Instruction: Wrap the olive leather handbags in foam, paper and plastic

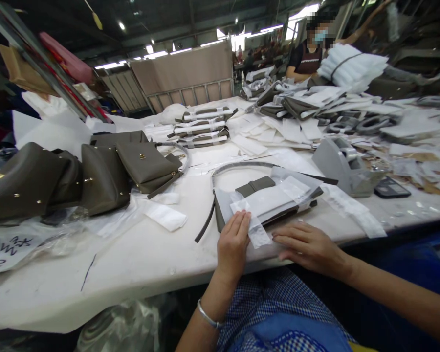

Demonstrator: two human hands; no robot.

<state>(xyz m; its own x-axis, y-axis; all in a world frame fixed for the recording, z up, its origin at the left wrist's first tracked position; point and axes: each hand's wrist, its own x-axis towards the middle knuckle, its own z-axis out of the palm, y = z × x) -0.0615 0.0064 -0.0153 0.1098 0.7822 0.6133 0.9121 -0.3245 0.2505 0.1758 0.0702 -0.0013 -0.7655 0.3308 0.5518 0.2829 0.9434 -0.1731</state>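
An olive-grey handbag [254, 186] lies flat on the table in front of me, partly covered by white wrapping paper [275, 201] and clear plastic strips. Its wrapped grey handle [238, 167] arches away at the far side, and a dark strap [205, 222] trails off to the left. My left hand [236, 239] rests with fingers stretched flat on the near left corner, over a clear plastic strip [258, 232]. By the near edge of the bag is my right hand [310, 247], its fingers extended and touching the strip's end or the table; I cannot tell which.
Several olive handbags [104, 178] stand on the left. A grey tape dispenser [339, 164] and a black phone [391, 187] are at right. Wrapped bags [203, 128] are stacked behind. Across the table, a person [304, 61] stands beside piled materials. The table's near edge [150, 288] runs before me.
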